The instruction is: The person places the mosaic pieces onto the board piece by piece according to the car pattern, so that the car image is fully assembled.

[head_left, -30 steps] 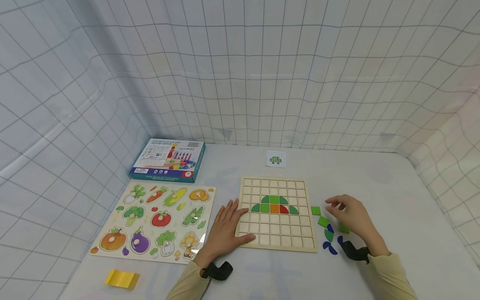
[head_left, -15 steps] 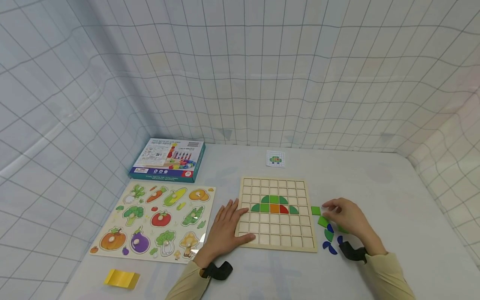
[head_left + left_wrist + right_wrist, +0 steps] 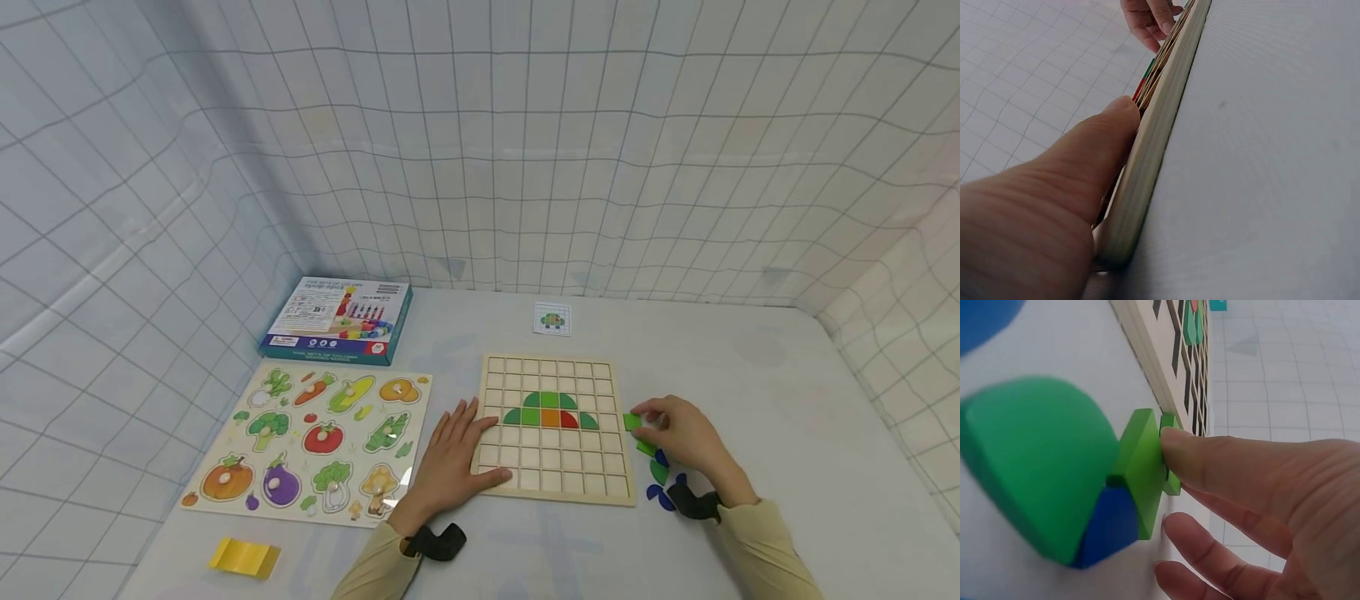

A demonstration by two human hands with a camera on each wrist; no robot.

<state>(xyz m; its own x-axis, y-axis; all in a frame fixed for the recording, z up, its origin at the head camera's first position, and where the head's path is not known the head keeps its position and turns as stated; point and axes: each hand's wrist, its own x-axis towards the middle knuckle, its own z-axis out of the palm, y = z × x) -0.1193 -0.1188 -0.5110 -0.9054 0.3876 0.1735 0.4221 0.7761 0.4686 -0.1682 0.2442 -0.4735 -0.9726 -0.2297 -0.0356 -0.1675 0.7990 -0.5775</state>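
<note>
In the head view, my left hand point(image 3: 448, 467) lies flat with fingers spread over the left edge of a wooden grid board point(image 3: 528, 481). Its thumb reaches onto the board's near edge, which also shows close up in the left wrist view. Green, orange and red pieces form a car shape in the grid. Just off the board's right edge, my right hand point(image 3: 688, 435) pinches a light green square tile point(image 3: 631, 422) that lies on the table. A second green tile point(image 3: 1138, 465) stands out nearer in the right wrist view, beside a dark green quarter-round piece point(image 3: 1041, 465) and a blue piece point(image 3: 1112, 525).
Blue quarter-round pieces point(image 3: 660, 497) lie below the right hand. A picture card point(image 3: 552, 319) sits behind the board. To the left are a vegetable puzzle point(image 3: 300, 504), a boxed toy set point(image 3: 333, 321) and a folded yellow piece point(image 3: 243, 558). Gridded fabric walls surround the table.
My right hand has moved left and come onto the green tile beside the board, its thumb and finger now at that tile's edges. The left hand has stayed on the board.
</note>
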